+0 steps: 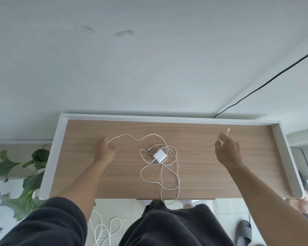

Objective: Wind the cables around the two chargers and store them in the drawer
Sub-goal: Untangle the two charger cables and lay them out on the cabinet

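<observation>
A white square charger (159, 155) lies in the middle of the wooden desk (238, 174). Its white cable (176, 167) sprawls in loose loops around it and droops over the front edge. One strand of the cable runs left to my left hand (105, 150), which rests on the desk with its fingers curled around the strand. My right hand (228, 151) hovers above the right part of the desk, pinching a thin cotton swab (220, 137). A second charger is not visible. A dark strip under the desk's front edge (175, 199) may be the drawer.
The desk has a raised white rim (167, 118) at the back and sides. More white cable (103, 229) lies coiled on the tiled floor below. A leafy plant (25, 174) stands at the left, slippers (244, 231) lie at the right, and a black cord (265, 82) runs along the wall.
</observation>
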`<action>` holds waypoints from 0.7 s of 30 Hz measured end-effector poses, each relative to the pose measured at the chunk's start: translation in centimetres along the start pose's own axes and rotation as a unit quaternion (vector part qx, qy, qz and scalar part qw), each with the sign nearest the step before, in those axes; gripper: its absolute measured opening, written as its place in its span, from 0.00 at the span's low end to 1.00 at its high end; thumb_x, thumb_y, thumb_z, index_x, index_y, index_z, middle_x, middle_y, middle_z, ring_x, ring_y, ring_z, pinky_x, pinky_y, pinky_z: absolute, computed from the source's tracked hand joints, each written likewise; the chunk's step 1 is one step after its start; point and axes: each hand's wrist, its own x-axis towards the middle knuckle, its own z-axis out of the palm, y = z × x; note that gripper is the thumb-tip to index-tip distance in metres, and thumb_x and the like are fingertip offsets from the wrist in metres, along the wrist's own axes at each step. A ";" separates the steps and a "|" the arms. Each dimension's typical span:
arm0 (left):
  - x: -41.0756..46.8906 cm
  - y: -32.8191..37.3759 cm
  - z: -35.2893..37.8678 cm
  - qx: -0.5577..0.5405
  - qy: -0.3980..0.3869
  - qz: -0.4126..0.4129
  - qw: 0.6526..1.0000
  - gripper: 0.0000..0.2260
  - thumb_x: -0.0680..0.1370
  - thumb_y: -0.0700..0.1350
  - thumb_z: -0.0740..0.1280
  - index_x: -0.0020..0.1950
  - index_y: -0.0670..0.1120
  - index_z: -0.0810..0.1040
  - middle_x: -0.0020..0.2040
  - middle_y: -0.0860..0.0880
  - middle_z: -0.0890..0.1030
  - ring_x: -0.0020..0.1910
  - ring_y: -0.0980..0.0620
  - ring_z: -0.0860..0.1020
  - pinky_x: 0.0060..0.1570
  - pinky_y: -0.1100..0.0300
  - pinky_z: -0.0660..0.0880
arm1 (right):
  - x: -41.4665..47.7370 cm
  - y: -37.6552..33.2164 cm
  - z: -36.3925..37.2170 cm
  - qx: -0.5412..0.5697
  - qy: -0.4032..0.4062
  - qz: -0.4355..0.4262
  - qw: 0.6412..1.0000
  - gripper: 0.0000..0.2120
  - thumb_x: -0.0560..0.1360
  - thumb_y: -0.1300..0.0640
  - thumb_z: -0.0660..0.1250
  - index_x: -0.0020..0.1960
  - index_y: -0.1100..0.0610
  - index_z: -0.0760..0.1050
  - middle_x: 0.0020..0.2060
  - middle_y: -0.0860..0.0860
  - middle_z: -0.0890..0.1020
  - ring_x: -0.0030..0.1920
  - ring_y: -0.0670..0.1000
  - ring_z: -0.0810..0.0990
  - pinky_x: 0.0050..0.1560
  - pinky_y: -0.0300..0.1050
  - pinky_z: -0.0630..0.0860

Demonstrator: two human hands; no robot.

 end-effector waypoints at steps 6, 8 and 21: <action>-1.3 4.8 -0.8 -0.001 0.030 0.055 0.998 0.21 0.82 0.39 0.68 0.76 0.41 0.77 0.70 0.37 0.77 0.59 0.41 0.82 0.64 0.46 0.81 | 3.9 0.3 -3.0 0.023 0.019 0.046 0.999 0.30 0.85 0.58 0.63 0.85 0.61 0.62 0.75 0.62 0.79 0.73 0.69 0.77 0.72 0.58 0.72; -2.7 6.2 -0.2 -0.014 0.074 0.106 0.992 0.12 0.83 0.37 0.68 0.66 0.41 0.82 0.63 0.40 0.79 0.52 0.44 0.81 0.60 0.53 0.77 | 4.9 0.8 -3.5 0.020 -0.017 0.047 0.999 0.36 0.85 0.56 0.62 0.89 0.57 0.52 0.80 0.58 0.74 0.66 0.67 0.83 0.74 0.57 0.73; -9.1 10.5 13.1 0.090 -0.143 0.130 0.977 0.27 0.71 0.60 0.81 0.63 0.48 0.78 0.62 0.52 0.79 0.59 0.48 0.79 0.59 0.50 0.77 | 0.5 0.8 0.3 -0.015 -0.148 -0.022 0.989 0.27 0.84 0.59 0.66 0.83 0.59 0.68 0.78 0.60 0.76 0.78 0.63 0.74 0.78 0.54 0.68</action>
